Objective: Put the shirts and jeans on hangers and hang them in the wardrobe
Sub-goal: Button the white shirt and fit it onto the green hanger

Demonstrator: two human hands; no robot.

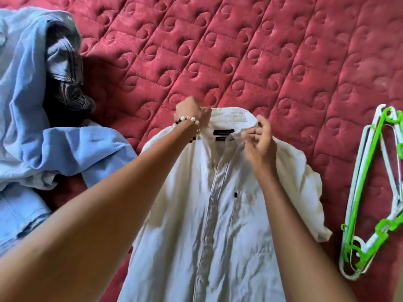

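A white button-up shirt (pixel 218 214) lies face up on the red quilted bed, collar pointing away from me. My left hand (pixel 189 111), with a bead bracelet on the wrist, grips the left side of the collar. At the right side of the collar my right hand (pixel 259 140) pinches the fabric with curled fingers. A bundle of green and white plastic hangers (pixel 370 192) lies on the quilt to the right of the shirt, apart from it.
A light blue shirt (pixel 28 127) is heaped at the left, with dark jeans (pixel 65 79) partly under it. The red quilt (pixel 239 51) stretches bare beyond the collar.
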